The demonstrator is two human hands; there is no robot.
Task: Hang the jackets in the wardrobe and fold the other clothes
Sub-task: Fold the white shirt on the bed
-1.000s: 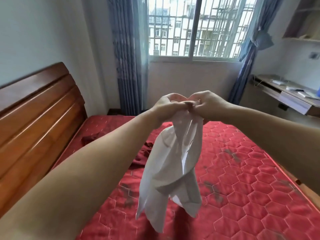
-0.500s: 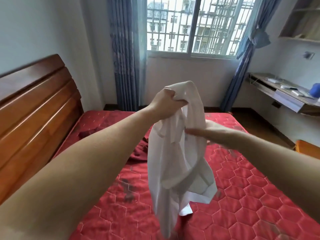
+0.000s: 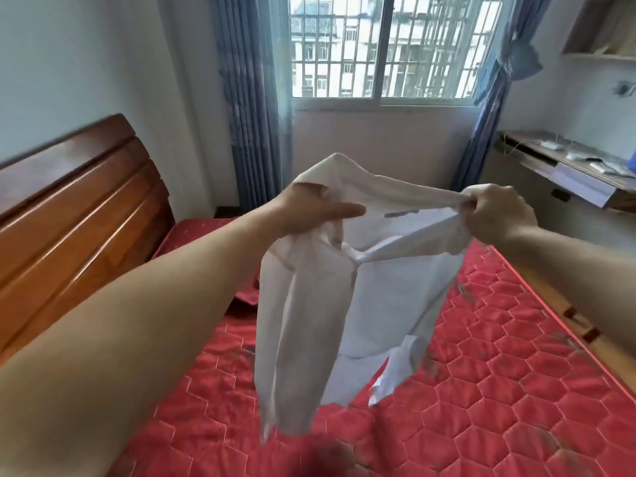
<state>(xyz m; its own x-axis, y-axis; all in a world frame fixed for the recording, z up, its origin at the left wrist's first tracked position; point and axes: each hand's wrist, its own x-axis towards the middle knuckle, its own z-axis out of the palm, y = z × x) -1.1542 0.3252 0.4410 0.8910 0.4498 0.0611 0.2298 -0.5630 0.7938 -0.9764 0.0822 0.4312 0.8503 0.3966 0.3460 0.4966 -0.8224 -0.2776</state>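
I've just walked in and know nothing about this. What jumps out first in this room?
A white shirt held up in mid-air at the centre, stretched between the left hand and the right hand, each with a grip on its top edge. Below lies a bright red quilted mattress, with a wooden headboard on the left.

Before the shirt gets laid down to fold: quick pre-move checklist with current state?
1. Left hand grips the white shirt at its top edge: ok.
2. Right hand pinches the other end of the top edge: ok.
3. Top edge stretched between the hands: ok.
4. Shirt hanging flat: not ok, body bunched and twisted near the middle.
5. Bare red mattress below to lay it on: ok.
6. Dark red garment on the mattress behind the shirt, out of the landing spot: cannot tell, partly hidden.
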